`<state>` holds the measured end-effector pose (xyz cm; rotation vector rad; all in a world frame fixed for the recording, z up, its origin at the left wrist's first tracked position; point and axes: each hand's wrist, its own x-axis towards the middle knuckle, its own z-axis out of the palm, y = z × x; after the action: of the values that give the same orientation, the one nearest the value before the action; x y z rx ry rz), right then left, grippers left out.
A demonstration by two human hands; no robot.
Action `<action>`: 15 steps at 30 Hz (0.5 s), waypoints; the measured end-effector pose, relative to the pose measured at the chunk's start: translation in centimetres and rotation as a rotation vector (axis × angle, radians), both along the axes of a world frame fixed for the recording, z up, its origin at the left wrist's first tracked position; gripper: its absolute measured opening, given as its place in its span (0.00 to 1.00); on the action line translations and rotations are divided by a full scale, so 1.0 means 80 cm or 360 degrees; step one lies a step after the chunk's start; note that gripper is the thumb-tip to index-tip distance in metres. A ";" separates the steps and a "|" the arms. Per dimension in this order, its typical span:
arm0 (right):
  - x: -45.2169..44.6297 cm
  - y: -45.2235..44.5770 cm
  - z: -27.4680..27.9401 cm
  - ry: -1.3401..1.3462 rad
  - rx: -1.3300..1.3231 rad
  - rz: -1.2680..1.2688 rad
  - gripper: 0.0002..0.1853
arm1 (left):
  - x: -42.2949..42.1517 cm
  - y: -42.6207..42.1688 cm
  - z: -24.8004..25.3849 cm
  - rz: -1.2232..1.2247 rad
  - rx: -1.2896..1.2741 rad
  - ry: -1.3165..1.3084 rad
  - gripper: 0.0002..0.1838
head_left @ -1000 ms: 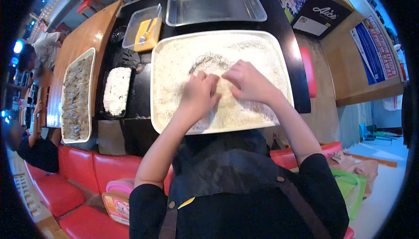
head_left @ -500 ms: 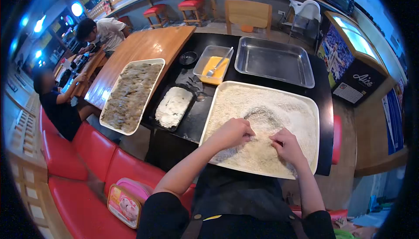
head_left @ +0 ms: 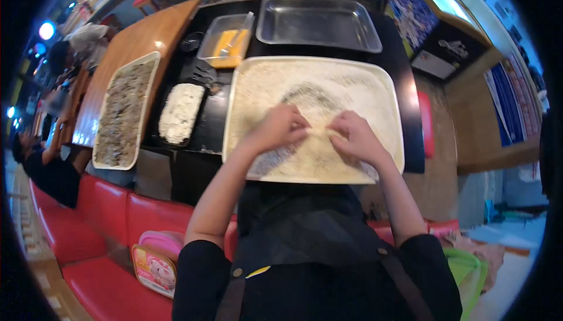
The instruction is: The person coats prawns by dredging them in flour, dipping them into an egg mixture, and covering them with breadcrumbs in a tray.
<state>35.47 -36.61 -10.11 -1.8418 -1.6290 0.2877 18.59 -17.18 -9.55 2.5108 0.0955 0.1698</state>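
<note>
A large white tray point(head_left: 392, 145) holds a layer of pale breadcrumbs point(head_left: 352, 86), with a hollow at its middle. My left hand point(head_left: 281, 126) is low over the crumbs, its fingers pinched together. Facing it from the other side, my right hand point(head_left: 353, 136) is closed in a similar pinch. Crumb-coloured material shows between the two sets of fingertips, but I cannot make out what they grip. To the left, a black tray of white flour point(head_left: 182, 113) sits beside a clear container point(head_left: 202, 51) of yellow liquid, probably beaten egg, with a fork in it.
A long white tray of greyish shrimp point(head_left: 124, 113) lies on the wooden table point(head_left: 167, 25) at left. Behind the crumbs stands a metal tray point(head_left: 319, 25); a small black bowl point(head_left: 191, 42) is near the container. Red seats point(head_left: 158, 215) run along the front left. People sit at far left.
My view has tilted down and shifted, so the table sits higher and further left in it. Both hands stay over the crumbs, their fingertips now closer together.
</note>
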 end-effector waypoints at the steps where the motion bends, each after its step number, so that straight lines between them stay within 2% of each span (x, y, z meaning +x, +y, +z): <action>1: 0.000 -0.003 -0.001 0.0047 0.0045 -0.0033 0.14 | -0.003 -0.003 0.004 0.0049 0.0008 -0.0071 0.11; 2: 0.000 -0.003 0.000 0.0090 0.0100 -0.0062 0.14 | -0.003 -0.005 0.004 0.0111 -0.0070 -0.0106 0.12; 4: -0.005 -0.002 0.006 0.0153 0.0161 -0.0075 0.14 | 0.000 -0.017 0.000 0.0150 0.0070 -0.0353 0.12; 7: -0.011 0.001 0.011 0.0219 0.0150 -0.0039 0.13 | 0.012 -0.034 0.012 -0.0005 -0.0163 -0.0361 0.14; 10: -0.013 0.004 0.006 0.0287 0.0087 -0.0084 0.11 | 0.016 -0.046 0.011 0.0140 -0.0199 -0.0147 0.14; 13: -0.015 0.004 0.005 0.0338 0.0049 -0.0190 0.08 | 0.015 -0.043 0.007 0.0241 -0.0377 -0.0110 0.11; 15: -0.012 0.005 -0.001 0.0288 0.0082 -0.0163 0.07 | 0.016 -0.037 -0.001 0.0145 -0.0242 -0.0202 0.09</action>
<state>34.50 -36.19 -10.21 -1.7986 -1.4030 0.3536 19.89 -20.11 -9.60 2.3393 0.1649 0.3459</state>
